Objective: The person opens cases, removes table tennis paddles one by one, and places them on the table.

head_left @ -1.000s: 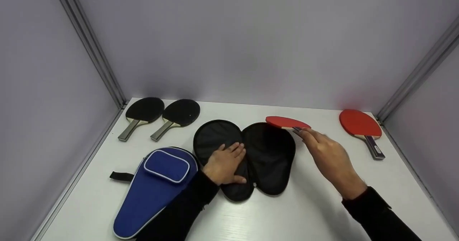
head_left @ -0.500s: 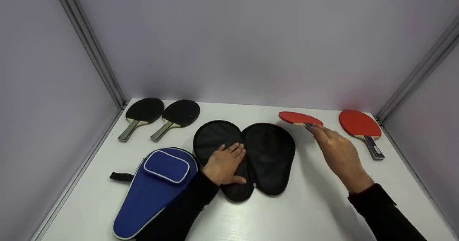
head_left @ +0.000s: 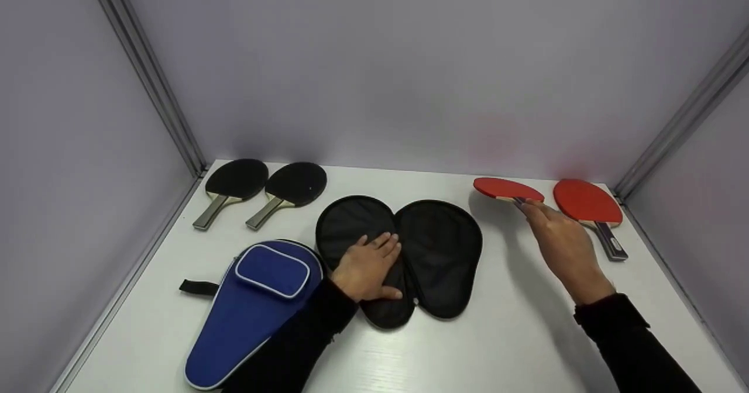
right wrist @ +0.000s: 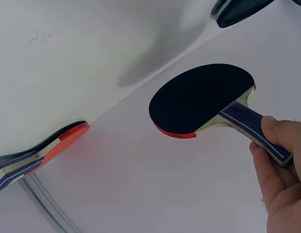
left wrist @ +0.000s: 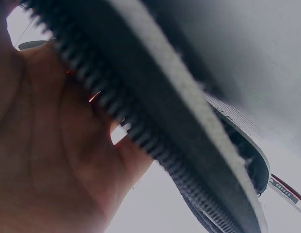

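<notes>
Held by the end of its handle, a red-topped table tennis paddle (head_left: 508, 189) hovers above the table in my right hand (head_left: 562, 247). The right wrist view shows the black underside of this paddle (right wrist: 201, 99), with thumb and fingers pinching the blue handle. My left hand (head_left: 367, 267) lies flat, fingers extended, on the left half of an unzipped black paddle case (head_left: 439, 258), which is spread open on the table. In the left wrist view the palm (left wrist: 58, 145) shows beside the zipper edge (left wrist: 140, 126) of the case.
Another red paddle (head_left: 587, 201) lies at the right back, close to the held one. Two black paddles (head_left: 237, 179) lie at the left back. A blue case (head_left: 251, 323) with a black strap (head_left: 199, 288) lies partly under the left sleeve. Walls border the white table (head_left: 445, 358).
My right hand has carried the paddle rightward, from over the case's right half to beside the other red paddle. The left hand has stayed in place.
</notes>
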Available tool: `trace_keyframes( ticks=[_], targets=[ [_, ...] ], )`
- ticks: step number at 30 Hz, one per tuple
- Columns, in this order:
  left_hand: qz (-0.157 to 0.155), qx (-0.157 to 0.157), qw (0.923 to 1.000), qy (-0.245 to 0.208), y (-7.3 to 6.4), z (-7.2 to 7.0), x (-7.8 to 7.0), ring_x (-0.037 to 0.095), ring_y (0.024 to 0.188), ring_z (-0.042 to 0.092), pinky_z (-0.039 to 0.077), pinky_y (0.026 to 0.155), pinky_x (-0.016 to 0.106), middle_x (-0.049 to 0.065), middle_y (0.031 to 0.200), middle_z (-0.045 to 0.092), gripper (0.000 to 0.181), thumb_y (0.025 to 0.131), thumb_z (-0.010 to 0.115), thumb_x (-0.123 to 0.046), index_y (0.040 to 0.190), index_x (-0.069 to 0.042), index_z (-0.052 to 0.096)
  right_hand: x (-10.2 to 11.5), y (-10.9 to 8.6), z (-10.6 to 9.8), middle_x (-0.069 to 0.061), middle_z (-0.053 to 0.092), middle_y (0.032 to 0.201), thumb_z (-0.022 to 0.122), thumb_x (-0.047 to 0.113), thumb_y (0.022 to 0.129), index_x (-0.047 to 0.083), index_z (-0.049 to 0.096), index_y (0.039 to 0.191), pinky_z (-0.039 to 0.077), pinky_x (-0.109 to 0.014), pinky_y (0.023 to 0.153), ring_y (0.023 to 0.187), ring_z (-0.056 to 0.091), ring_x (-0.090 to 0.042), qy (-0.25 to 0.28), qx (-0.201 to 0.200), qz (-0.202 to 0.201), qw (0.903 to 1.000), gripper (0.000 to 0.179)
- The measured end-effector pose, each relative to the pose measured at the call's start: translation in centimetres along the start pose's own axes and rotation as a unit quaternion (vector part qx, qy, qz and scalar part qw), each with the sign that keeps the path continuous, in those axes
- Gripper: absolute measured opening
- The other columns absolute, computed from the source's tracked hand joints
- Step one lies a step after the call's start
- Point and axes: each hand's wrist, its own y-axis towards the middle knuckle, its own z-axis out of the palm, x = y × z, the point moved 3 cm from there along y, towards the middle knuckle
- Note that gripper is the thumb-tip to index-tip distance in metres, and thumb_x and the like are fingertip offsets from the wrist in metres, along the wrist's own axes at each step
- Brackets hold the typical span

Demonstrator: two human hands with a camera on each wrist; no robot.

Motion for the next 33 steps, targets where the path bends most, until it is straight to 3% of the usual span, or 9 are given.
trace_keyframes(
  ticks=[12, 14, 19, 21, 29, 33],
  targets=[
    [0.001, 0.007, 1.0000, 0.001, 0.1, -0.1, 0.1, 0.017, 0.181, 0.037, 0.043, 0.145, 0.045, 0.000, 0.193, 0.039, 0.103, 0.106, 0.070, -0.080, 0.183, -0.017, 0.043, -2.3, -0.6, 1.2, -0.032, 0.086, 0.122, 0.085, -0.013, 0.097, -0.003, 0.079, 0.128, 0.071, -0.069, 0.078, 0.103, 0.086, -0.053, -0.007, 0.012, 0.029, 0.9995, 0.034],
    [0.003, 0.004, 1.0000, 0.000, 0.7, 0.8, 0.3, 0.016, 0.181, 0.037, 0.044, 0.144, 0.045, -0.001, 0.193, 0.039, 0.102, 0.107, 0.068, -0.080, 0.183, -0.018, 0.043, -2.6, -0.6, 1.3, -0.031, 0.086, 0.120, 0.085, -0.013, 0.097, -0.003, 0.080, 0.128, 0.071, -0.069, 0.077, 0.102, 0.086, -0.053, -0.011, 0.012, 0.028, 0.9995, 0.033],
    [0.005, 0.008, 1.0000, 0.001, 0.7, 0.8, 0.3, 0.016, 0.181, 0.035, 0.043, 0.145, 0.046, -0.001, 0.194, 0.037, 0.103, 0.106, 0.068, -0.081, 0.184, -0.018, 0.042, -2.9, -0.8, 1.7, -0.031, 0.086, 0.122, 0.084, -0.015, 0.096, -0.003, 0.081, 0.129, 0.071, -0.069, 0.076, 0.102, 0.086, -0.053, -0.017, 0.019, 0.024, 0.9994, 0.035],
    [0.002, 0.015, 0.9999, 0.001, 0.2, 0.0, 0.1, 0.016, 0.182, 0.034, 0.041, 0.146, 0.046, -0.001, 0.195, 0.036, 0.104, 0.106, 0.069, -0.080, 0.184, -0.017, 0.041, -3.0, -0.9, 1.8, -0.033, 0.085, 0.124, 0.083, -0.016, 0.096, -0.004, 0.081, 0.131, 0.072, -0.069, 0.078, 0.105, 0.086, -0.054, -0.017, 0.027, 0.025, 0.9992, 0.037],
    [0.004, 0.012, 0.9999, -0.003, -0.2, -0.4, 0.0, 0.017, 0.182, 0.035, 0.041, 0.146, 0.046, 0.000, 0.194, 0.037, 0.104, 0.106, 0.070, -0.080, 0.184, -0.017, 0.042, -3.2, -1.2, 2.2, -0.033, 0.082, 0.136, 0.079, -0.015, 0.100, -0.005, 0.078, 0.139, 0.071, -0.069, 0.084, 0.111, 0.084, -0.056, -0.025, 0.082, 0.060, 0.9945, 0.040],
    [0.005, 0.007, 0.9999, -0.005, 0.0, 0.0, 0.2, 0.017, 0.182, 0.034, 0.041, 0.146, 0.045, 0.000, 0.194, 0.037, 0.104, 0.106, 0.068, -0.081, 0.184, -0.017, 0.042, -3.4, -1.3, 2.5, -0.033, 0.079, 0.144, 0.080, -0.011, 0.102, -0.007, 0.076, 0.144, 0.071, -0.068, 0.086, 0.111, 0.084, -0.058, -0.030, 0.116, 0.082, 0.9894, 0.043]
  ],
)
